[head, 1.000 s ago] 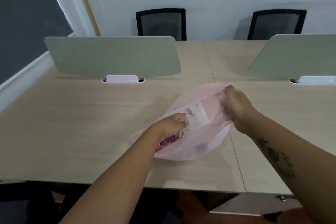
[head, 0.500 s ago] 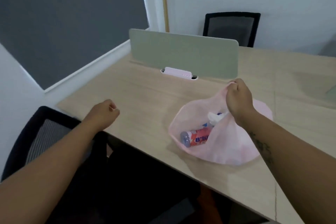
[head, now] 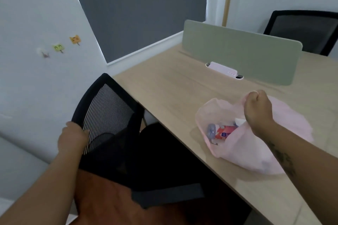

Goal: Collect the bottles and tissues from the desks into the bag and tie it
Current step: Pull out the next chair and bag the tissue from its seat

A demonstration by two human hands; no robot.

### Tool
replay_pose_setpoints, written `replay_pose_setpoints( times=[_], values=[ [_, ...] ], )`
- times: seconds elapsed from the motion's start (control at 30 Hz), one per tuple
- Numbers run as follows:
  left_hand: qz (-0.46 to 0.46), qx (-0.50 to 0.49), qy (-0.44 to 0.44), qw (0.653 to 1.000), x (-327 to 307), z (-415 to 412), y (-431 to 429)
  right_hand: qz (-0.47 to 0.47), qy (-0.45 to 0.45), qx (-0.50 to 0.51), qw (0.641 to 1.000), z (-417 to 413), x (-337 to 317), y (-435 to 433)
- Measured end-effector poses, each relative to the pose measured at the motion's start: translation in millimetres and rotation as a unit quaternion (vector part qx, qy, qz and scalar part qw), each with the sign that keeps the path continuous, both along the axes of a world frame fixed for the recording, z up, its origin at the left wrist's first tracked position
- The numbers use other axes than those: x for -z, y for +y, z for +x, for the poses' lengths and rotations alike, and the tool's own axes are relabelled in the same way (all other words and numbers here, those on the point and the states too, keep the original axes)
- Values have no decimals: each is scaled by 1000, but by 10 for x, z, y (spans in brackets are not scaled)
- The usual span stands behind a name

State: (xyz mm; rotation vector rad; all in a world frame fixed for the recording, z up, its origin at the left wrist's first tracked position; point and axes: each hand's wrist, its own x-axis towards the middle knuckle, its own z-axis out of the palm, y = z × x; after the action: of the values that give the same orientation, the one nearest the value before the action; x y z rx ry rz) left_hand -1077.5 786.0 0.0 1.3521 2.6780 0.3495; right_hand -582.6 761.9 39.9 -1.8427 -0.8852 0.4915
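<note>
One desk [head: 164, 86] fills the right of the view, with one green divider [head: 241, 51] standing across it; there are two chairs, a near chair [head: 108, 107] pushed to the desk's left end and a far chair [head: 307, 29] behind the divider; one pink bag [head: 247, 151] lies slumped on the desk near the front edge, its open mouth turned left toward the near chair; the right hand [head: 257, 109] is right at the bag, fingers curled tight and clamped on the raised upper rim, holding the mouth up; the left hand [head: 73, 137] is well apart from it, off the desk, its fingers wrapped over the frame of the near chair's back with the thumb on the mesh side; tying would likely need that left hand to come across to the rim's lower, slack side, which lies to the right of it; inside the bag one bottle [head: 222, 130] with a red label lies on its side, long axis running left to right, its grey-blue end toward the mouth; one white tissue [head: 239, 121] sits just beside it, under the right wrist; one pink power strip [head: 223, 69] rests at the divider's foot; three small stickers [head: 58, 47] dot the wall
</note>
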Motion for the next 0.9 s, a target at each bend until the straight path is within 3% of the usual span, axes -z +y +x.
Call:
replay_pose_setpoints(
  times=[0.27, 0.9],
  values=[
    [27, 1, -93, 995, 30, 365, -364, -2, -32, -24, 999, -49, -87, 20],
    [120, -115, -310, 936, -67, 2616, -692, 32, -37, -40, 998, -11, -378, -91]
  ],
)
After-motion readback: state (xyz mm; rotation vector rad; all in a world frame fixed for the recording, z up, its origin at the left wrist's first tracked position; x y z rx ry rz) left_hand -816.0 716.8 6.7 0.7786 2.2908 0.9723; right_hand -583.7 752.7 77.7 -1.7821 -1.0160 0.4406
